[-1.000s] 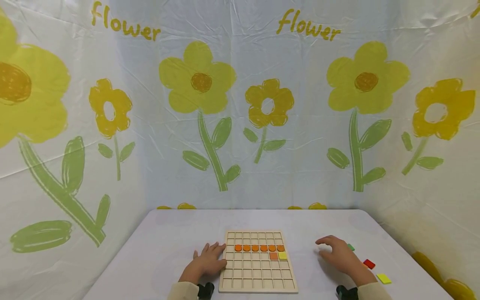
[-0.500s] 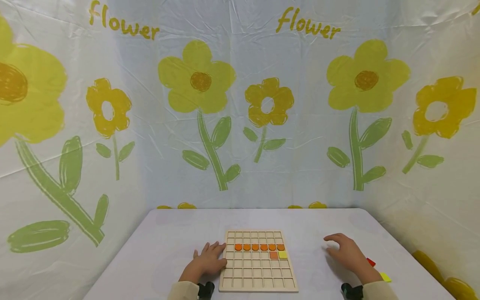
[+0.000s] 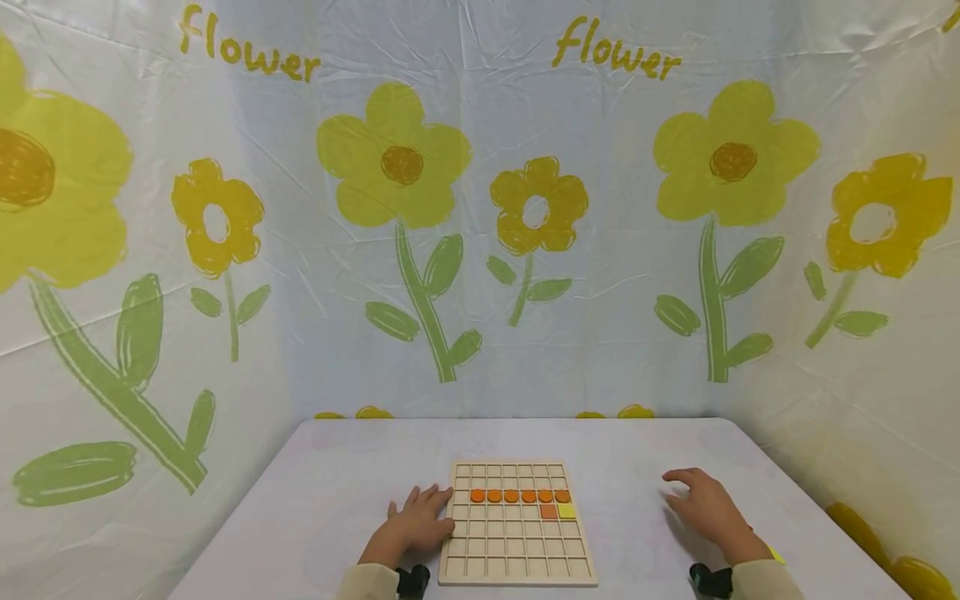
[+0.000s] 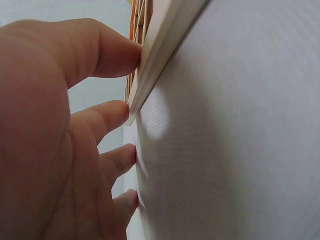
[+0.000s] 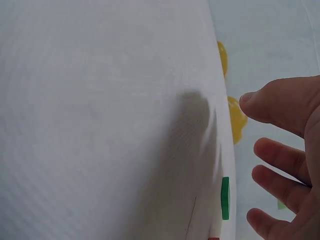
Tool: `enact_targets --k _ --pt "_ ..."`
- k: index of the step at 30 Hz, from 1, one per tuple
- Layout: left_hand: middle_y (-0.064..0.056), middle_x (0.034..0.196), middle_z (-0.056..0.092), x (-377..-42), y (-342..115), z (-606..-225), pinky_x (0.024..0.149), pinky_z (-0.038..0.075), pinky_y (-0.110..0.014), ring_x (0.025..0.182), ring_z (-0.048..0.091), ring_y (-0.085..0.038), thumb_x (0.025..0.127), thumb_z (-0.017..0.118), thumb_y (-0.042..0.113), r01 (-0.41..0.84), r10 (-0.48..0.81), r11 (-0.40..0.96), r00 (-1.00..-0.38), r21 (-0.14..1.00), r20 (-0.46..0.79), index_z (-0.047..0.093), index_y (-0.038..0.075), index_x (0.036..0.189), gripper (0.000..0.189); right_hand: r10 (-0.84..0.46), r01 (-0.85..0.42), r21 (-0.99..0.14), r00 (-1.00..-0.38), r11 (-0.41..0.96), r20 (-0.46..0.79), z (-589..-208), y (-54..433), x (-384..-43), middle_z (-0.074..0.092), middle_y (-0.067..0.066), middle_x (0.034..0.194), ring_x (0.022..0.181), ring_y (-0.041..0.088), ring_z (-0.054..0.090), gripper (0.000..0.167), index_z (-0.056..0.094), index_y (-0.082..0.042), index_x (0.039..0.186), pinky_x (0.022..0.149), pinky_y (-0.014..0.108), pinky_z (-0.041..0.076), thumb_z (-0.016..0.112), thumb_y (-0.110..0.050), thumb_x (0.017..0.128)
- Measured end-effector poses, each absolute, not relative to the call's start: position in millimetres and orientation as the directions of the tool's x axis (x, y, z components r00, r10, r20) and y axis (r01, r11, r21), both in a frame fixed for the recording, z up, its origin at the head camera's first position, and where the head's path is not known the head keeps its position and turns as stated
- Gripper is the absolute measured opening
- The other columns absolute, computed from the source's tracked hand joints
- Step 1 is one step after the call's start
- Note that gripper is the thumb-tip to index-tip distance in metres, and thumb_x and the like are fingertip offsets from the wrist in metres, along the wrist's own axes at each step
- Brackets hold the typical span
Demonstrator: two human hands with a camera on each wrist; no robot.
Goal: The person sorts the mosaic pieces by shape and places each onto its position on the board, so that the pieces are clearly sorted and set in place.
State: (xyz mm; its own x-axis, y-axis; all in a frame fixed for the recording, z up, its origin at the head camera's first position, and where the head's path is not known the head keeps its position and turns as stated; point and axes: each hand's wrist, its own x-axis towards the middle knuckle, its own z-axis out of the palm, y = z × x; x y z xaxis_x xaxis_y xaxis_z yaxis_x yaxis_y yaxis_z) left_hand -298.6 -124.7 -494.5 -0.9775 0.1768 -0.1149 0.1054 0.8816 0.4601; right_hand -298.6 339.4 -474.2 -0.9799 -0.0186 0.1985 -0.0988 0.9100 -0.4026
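Observation:
A wooden grid board lies flat at the middle of the table's near side. Several orange discs fill a row of its cells. Below the row's right end sit an orange square tile and a yellow square tile. My left hand rests at the board's left edge, fingers spread; in the left wrist view its thumb touches the board's rim. To the board's right, my right hand hovers over the table with fingers loosely bent, holding nothing.
In the right wrist view, a green tile lies on the table, with a bit of a red one at the bottom. Another yellow tile peeks out by my right wrist. A flower-printed cloth surrounds the table.
My right hand has moved to the right, away from the board, and now hides most of the loose tiles in the head view. My left hand and the board stay put.

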Motion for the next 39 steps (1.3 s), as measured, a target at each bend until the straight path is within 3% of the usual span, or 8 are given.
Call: enact_targets --k 6,12,20,32,39 --pt "-0.017 0.151 0.04 -297.8 -124.9 -495.2 0.106 0.003 -0.078 0.143 0.021 -0.05 0.086 0.054 0.034 0.117 0.185 0.881 -0.977 0.459 -0.106 0.051 0.014 0.141 0.058 -0.001 -0.075 -0.412 -0.984 0.908 0.178 -477.3 347.7 -301.4 0.056 0.033 0.121 0.116 0.052 0.05 0.034 0.065 0.0 0.116 0.096 0.062 0.042 0.064 -0.02 0.088" --pt "-0.016 0.152 0.039 -298.1 -125.5 -495.1 0.106 0.003 -0.078 0.143 0.021 -0.049 0.087 0.053 0.035 0.12 0.19 0.878 -0.976 0.463 -0.107 0.05 0.016 0.142 0.058 0.072 0.037 -0.463 -0.996 0.886 0.059 -478.3 354.5 -306.0 0.049 0.035 0.128 0.121 0.055 0.042 0.04 0.061 0.001 0.122 0.101 0.066 0.036 0.063 -0.023 0.09" --pt "-0.015 0.152 0.039 -298.9 -125.6 -494.3 0.106 0.003 -0.078 0.144 0.021 -0.049 0.087 0.053 0.036 0.12 0.193 0.873 -0.975 0.472 -0.108 0.049 0.016 0.143 0.059 0.152 0.14 -0.431 -0.988 0.891 -0.006 -483.6 361.7 -310.7 0.047 0.037 0.126 0.117 0.055 0.043 0.044 0.059 0.003 0.123 0.098 0.068 0.038 0.064 -0.025 0.09" --pt "-0.015 0.152 0.039 -300.9 -126.5 -496.3 0.106 0.004 -0.078 0.144 0.021 -0.049 0.087 0.052 0.036 0.119 0.191 0.878 -0.975 0.464 -0.112 0.049 0.016 0.143 0.059 0.179 0.184 -0.39 -0.983 0.902 -0.049 -483.4 363.9 -308.3 0.056 0.034 0.121 0.114 0.055 0.048 0.042 0.062 0.004 0.119 0.091 0.066 0.043 0.06 -0.024 0.088" --pt "-0.015 0.152 0.039 -301.0 -126.5 -497.3 0.106 0.005 -0.078 0.144 0.022 -0.049 0.086 0.052 0.036 0.121 0.191 0.882 -0.975 0.455 -0.111 0.049 0.016 0.143 0.061 0.142 0.141 -0.379 -0.99 0.915 -0.025 -483.3 363.1 -308.4 0.061 0.029 0.114 0.109 0.05 0.053 0.028 0.066 -0.001 0.11 0.09 0.065 0.044 0.06 -0.017 0.088"
